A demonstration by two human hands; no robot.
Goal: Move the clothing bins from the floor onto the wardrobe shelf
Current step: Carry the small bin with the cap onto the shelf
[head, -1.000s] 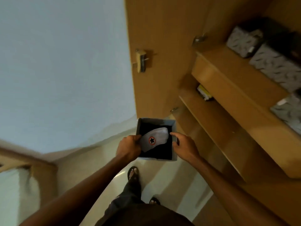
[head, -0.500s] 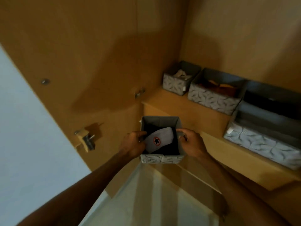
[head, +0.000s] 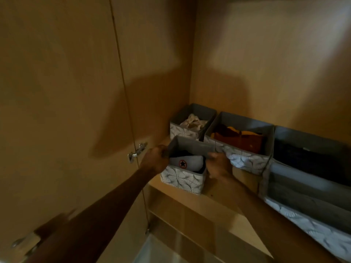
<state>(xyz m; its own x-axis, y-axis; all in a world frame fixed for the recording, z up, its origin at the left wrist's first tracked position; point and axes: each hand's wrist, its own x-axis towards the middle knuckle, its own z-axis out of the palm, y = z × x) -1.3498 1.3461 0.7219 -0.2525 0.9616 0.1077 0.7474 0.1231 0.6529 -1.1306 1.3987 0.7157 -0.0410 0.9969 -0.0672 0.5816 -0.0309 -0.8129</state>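
Small grey leaf-patterned fabric bin [head: 182,180] sits at the front edge of the wooden wardrobe shelf [head: 218,204]. Left hand [head: 154,161] and right hand [head: 218,165] each grip one side wall.

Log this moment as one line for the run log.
step: placing small bin on wardrobe shelf | left hand: gripping rim | right hand: gripping rim | neighbours: three bins already shelved

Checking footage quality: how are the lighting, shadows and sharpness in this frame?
Head view: dim, warm light; a large shadow falls across the wardrobe side panel; the lower-left corner smears with motion blur; wide-angle bending curves the shelf edge; the small bin held by both hands stays fairly sharp.
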